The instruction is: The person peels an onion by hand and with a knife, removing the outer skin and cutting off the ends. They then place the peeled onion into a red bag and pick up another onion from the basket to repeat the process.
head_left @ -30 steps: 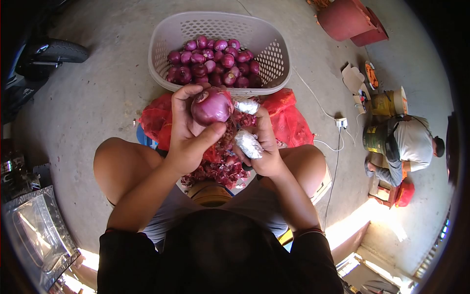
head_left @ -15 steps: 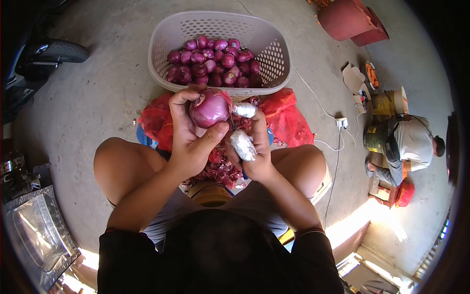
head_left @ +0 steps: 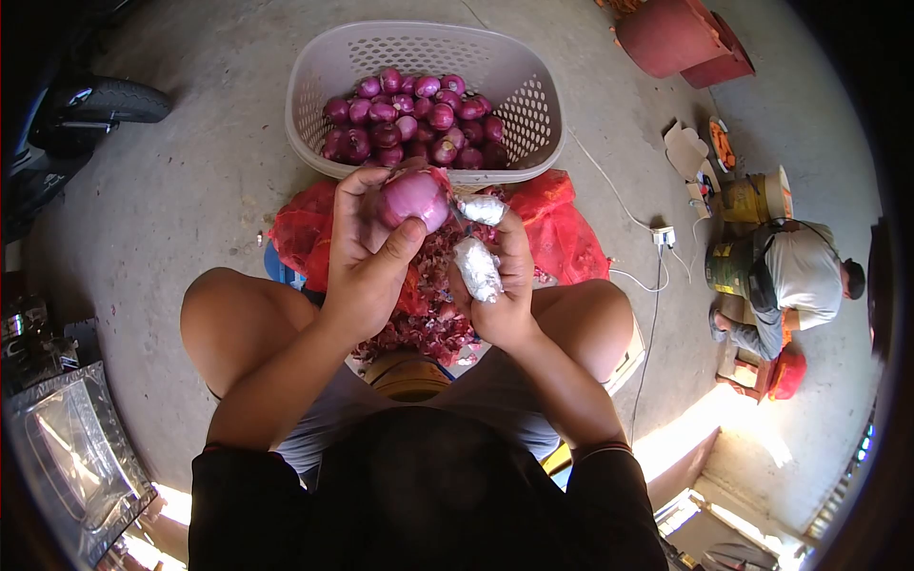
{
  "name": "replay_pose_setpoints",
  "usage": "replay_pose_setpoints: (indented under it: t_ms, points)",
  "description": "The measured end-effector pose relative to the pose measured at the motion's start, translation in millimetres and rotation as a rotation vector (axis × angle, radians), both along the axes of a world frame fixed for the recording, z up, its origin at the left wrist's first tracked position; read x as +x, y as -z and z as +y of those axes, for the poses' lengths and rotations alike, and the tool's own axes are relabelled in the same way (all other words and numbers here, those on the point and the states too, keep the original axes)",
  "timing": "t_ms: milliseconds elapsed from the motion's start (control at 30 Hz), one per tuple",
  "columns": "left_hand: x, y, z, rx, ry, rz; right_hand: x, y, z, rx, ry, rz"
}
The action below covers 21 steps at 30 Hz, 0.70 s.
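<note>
A red onion [head_left: 415, 202] rests in my left hand [head_left: 367, 271], gripped between the thumb and the curled fingers. Close by on its right is my right hand [head_left: 505, 300], its thumb and forefinger wrapped in silvery foil or tape. Those fingers are bent; whatever they hold, if anything, is hidden. Beneath both hands lies a heap of loose onion skins [head_left: 419, 338], with red mesh bags [head_left: 552, 233] around it. Just beyond, a grey perforated basket [head_left: 428, 174] contains many red onions [head_left: 400, 124].
My knees flank the heap of skins. A power strip [head_left: 664, 235] with cables lies on the floor to the right. Further right, a person [head_left: 804, 271] bends over beside buckets [head_left: 757, 195]. A wheel [head_left: 119, 98] stands at upper left, and red tubs [head_left: 671, 38] at upper right.
The onion has turned in my left hand, showing a paler side, and my left thumb has shifted up and left. My right hand's wrapped fingers have moved slightly right.
</note>
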State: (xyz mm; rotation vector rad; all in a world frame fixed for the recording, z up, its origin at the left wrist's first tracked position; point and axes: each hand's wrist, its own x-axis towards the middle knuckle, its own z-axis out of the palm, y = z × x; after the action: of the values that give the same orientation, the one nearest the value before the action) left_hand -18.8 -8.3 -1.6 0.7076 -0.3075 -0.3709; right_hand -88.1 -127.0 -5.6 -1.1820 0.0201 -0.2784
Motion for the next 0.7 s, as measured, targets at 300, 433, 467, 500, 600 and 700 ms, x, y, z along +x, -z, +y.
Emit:
replay_pose_setpoints:
  t_ms: [300,433,467,500,600,700]
  points:
    - [1.7,3.3,1.7,0.021,0.014,-0.010,3.4,-2.1,-10.8,0.013,0.032,0.021]
    - [6.6,-3.5,3.5,-0.014,0.043,-0.080,6.9,-2.9,-25.7,-0.022,0.027,-0.023]
    - [8.4,-5.7,3.0,-0.008,0.046,-0.092,6.8,-2.6,-25.5,-0.060,0.009,-0.055]
    - [9.7,-6.5,4.0,0.001,0.047,-0.103,7.7,-3.0,-25.6,-0.065,-0.048,-0.076]
    - [10.1,-6.3,5.5,0.017,0.069,-0.050,6.5,-10.6,-29.7,-0.063,-0.199,-0.070]
    - [8.8,-6.1,6.4,0.088,0.049,-0.077,2.5,-17.9,-26.4,0.011,-0.246,0.077]
